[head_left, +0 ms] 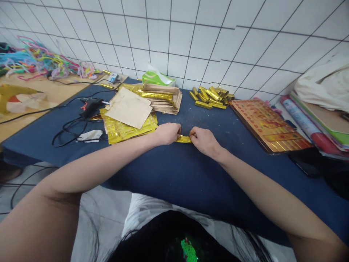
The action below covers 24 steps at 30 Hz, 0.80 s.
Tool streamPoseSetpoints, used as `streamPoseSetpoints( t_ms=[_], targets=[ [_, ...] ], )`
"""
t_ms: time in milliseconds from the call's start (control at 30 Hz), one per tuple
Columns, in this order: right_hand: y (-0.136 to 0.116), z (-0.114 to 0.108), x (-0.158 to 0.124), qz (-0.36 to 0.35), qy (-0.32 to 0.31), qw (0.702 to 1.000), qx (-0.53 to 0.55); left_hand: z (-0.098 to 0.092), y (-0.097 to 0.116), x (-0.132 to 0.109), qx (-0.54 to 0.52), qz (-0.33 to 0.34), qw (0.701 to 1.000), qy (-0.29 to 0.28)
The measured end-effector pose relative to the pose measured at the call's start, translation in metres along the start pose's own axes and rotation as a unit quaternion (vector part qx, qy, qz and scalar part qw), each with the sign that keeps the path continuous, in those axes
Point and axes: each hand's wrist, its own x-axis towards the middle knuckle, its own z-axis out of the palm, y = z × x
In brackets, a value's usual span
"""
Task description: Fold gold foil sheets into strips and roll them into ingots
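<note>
Between my two hands a narrow strip of gold foil paper (184, 139), folded or rolled, lies low over the blue cloth. My left hand (169, 133) is closed on its left end, fingertips curled under and partly hidden. Its right end is pinched by my right hand (204, 141). Just left of my left hand lie gold foil sheets (125, 127) with a plain beige paper sheet (129, 106) on top. Behind them sits a stack of beige paper (166, 103). Several finished-looking gold paper rolls (211, 96) are heaped beyond my right hand.
A black glue gun (92, 105) with a looped cable lies at left, near a white scrap (90, 136). A green tissue pack (157, 78) stands by the tiled wall. On the right is a stack of red-gold printed paper (268, 123). Colourful pipe cleaners (51, 62) cover the wooden table's back.
</note>
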Motion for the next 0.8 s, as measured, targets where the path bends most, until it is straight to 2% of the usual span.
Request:
streamPoseSetpoints(
  t_ms=[167, 333, 433, 567, 700, 767, 800],
  targets=[
    [0.002, 0.004, -0.003, -0.004, 0.019, 1.000, 0.015, 0.003, 0.001, -0.006, 0.006, 0.012, 1.000, 0.013],
    [0.002, 0.006, -0.011, -0.012, 0.047, 0.997, 0.064, 0.014, -0.003, -0.011, 0.058, 0.078, 0.990, 0.102],
    [0.004, 0.008, -0.014, -0.024, 0.061, 0.990, 0.128, 0.016, -0.006, -0.014, 0.033, 0.092, 0.989, 0.112],
    [0.008, 0.005, -0.014, 0.001, 0.113, 0.961, 0.250, 0.006, -0.005, -0.017, -0.050, 0.088, 0.986, 0.132],
    [0.015, -0.008, -0.008, 0.007, 0.194, 0.932, 0.307, -0.010, 0.001, -0.018, -0.137, 0.114, 0.970, 0.163],
    [0.018, -0.015, -0.006, 0.018, 0.193, 0.910, 0.366, -0.016, 0.004, -0.018, -0.162, 0.119, 0.965, 0.167],
    [0.018, -0.018, -0.005, 0.027, 0.171, 0.896, 0.408, -0.017, 0.005, -0.019, -0.172, 0.120, 0.963, 0.169]
  ],
)
